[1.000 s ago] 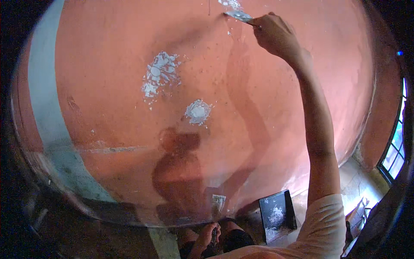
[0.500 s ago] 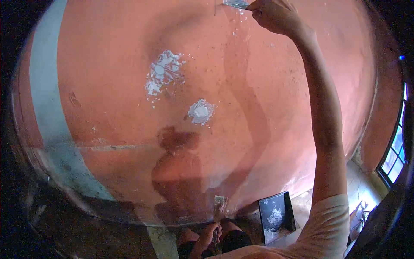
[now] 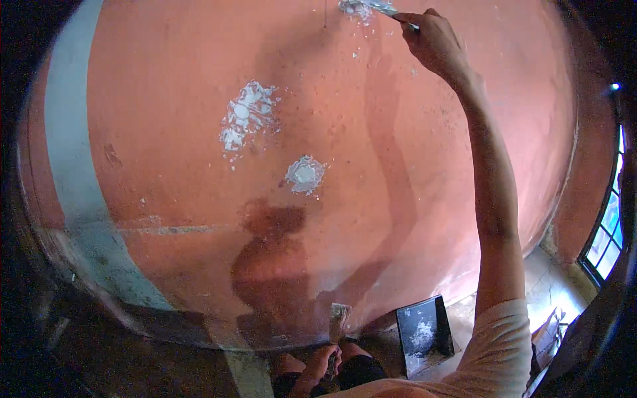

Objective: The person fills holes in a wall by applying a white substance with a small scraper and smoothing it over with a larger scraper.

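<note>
With the arm raised high, my right hand (image 3: pixel 434 45) grips a putty knife (image 3: pixel 390 11) by its handle. Its blade lies at a white filler patch (image 3: pixel 353 8) on the orange wall (image 3: pixel 186 159), near the upper edge of the picture. Low in front of my body, my left hand (image 3: pixel 323 360) is closed round the handle of a second putty knife (image 3: pixel 339 317), blade upward and smeared with pale residue. Two more white patches show on the wall: a ragged larger one (image 3: pixel 243 113) and a smaller round one (image 3: pixel 305 174).
A dark shallow tray (image 3: pixel 444 331) with white filler inside sits low, right of my legs. A pale vertical band (image 3: pixel 68 119) runs down the wall's left side. At the far right is a barred window (image 3: pixel 605 242). Shadows of my head and arm fall on the wall.
My right hand and its putty knife have come slightly down and to the right, showing more of the top patch. My left hand stays about where it was.
</note>
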`<state>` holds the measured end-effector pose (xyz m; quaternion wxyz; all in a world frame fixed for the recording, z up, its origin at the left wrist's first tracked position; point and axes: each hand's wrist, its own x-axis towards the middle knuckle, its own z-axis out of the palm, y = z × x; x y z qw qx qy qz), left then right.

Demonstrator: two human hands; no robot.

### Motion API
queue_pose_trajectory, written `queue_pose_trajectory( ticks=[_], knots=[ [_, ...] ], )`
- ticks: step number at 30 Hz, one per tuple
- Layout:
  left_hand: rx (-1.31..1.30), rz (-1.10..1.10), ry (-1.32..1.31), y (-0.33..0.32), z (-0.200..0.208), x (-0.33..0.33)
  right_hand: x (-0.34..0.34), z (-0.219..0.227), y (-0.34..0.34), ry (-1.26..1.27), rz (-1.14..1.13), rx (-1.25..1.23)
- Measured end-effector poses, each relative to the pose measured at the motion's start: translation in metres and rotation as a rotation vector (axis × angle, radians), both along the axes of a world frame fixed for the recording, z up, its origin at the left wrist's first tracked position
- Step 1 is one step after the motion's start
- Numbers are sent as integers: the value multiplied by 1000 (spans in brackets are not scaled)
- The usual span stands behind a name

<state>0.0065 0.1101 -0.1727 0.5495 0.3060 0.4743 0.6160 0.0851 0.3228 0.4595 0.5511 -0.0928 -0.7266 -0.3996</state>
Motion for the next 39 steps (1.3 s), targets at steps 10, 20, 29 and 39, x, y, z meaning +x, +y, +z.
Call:
queue_pose_trajectory(
  ticks=[10, 20, 29, 39],
  knots=[
    [-154, 58, -67, 6, 8, -2, -1, -6, 1, 0, 4, -251],
    [-23, -13, -25, 6, -6, -1, -10, -33, 33, 206, 262, -44],
    [-33, 39, -92, 7, -26, -2, -65, -58, 62, 288, 431, -128],
    [-82, 43, -51, 0, -4, -8, -60, -89, 71, 218, 385, -143]
  ],
)
